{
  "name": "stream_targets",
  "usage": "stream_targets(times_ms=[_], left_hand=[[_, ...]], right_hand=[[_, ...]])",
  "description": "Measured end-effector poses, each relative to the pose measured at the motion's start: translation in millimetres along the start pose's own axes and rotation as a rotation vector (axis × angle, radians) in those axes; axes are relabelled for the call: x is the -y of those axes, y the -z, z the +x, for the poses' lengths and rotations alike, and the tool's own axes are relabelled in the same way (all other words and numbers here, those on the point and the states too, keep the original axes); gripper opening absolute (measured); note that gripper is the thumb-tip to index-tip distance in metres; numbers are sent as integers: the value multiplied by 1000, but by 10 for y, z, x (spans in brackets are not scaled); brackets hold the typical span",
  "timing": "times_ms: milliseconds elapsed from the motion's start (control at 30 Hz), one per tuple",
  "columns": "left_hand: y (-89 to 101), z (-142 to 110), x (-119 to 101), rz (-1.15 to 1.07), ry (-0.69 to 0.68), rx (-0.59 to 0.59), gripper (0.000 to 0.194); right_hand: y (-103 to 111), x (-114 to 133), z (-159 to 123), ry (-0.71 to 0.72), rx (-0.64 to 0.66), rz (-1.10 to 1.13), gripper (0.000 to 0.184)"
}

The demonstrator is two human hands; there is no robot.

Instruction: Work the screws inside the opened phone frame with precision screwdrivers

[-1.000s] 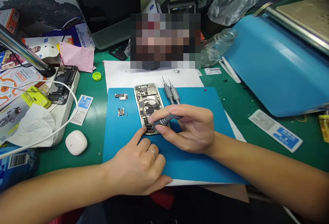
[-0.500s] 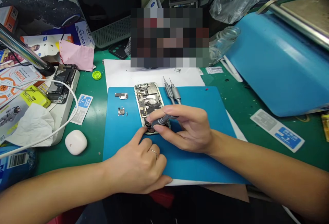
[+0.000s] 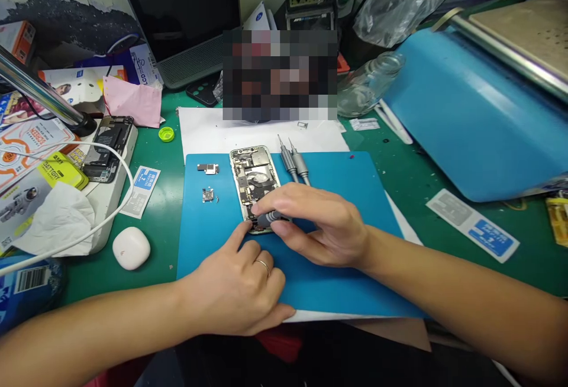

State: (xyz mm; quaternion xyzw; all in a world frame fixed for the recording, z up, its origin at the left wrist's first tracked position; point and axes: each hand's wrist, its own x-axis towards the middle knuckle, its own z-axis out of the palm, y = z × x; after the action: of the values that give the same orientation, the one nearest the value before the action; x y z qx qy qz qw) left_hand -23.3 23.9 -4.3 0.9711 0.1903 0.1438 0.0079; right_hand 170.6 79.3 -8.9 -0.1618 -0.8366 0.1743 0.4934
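An opened smartphone (image 3: 254, 181) lies on a blue mat (image 3: 213, 245), its inner boards and parts exposed. My left hand (image 3: 239, 283) rests at its lower left corner, the index fingertip touching it. The other fingers are curled loosely, with the thumb stretched to the right. Between the thumb and fingers of my right hand (image 3: 317, 221) is a grey screwdriver (image 3: 268, 218), tilted over the phone's lower end; its tip is hard to make out. Two more grey screwdrivers (image 3: 293, 161) lie beside the phone. Small metal phone parts (image 3: 208, 169) sit left of it.
A white earbud case (image 3: 131, 248) and a white cable (image 3: 128, 165) are at left, near another opened phone (image 3: 109, 144). At the back stand a dark screen (image 3: 181, 14) and a glass jar (image 3: 373, 82). A blue sheet (image 3: 452, 115) and a sticker card (image 3: 473, 225) are at right.
The screwdriver in my right hand has tilted, its handle now pointing more to the right. My left hand stays at the phone's corner. The view has shifted slightly.
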Motion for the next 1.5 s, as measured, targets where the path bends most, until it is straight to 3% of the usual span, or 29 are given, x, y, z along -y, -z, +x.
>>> stream_targets(times_ms=[233,467,700,1100,1300,1500], left_hand=[[14,-2,-10,-2,4,-12,39],[11,3,-7,-14,0,8,39],[10,-3,-8,-6,1,-10,39],[10,2,-17,-14,6,2,39],[14,7,-12,-25,9,0,40],[8,2,-13,-21,12,3,41]], right_hand=[[33,-11,38,58,7,-46,42],[61,14,65,45,0,-43,47],[99,24,61,55,-18,-152,30],[104,57,79,16,-33,-154,32],[90,51,85,65,0,-56,33],[81,55,77,48,-28,-166,25]])
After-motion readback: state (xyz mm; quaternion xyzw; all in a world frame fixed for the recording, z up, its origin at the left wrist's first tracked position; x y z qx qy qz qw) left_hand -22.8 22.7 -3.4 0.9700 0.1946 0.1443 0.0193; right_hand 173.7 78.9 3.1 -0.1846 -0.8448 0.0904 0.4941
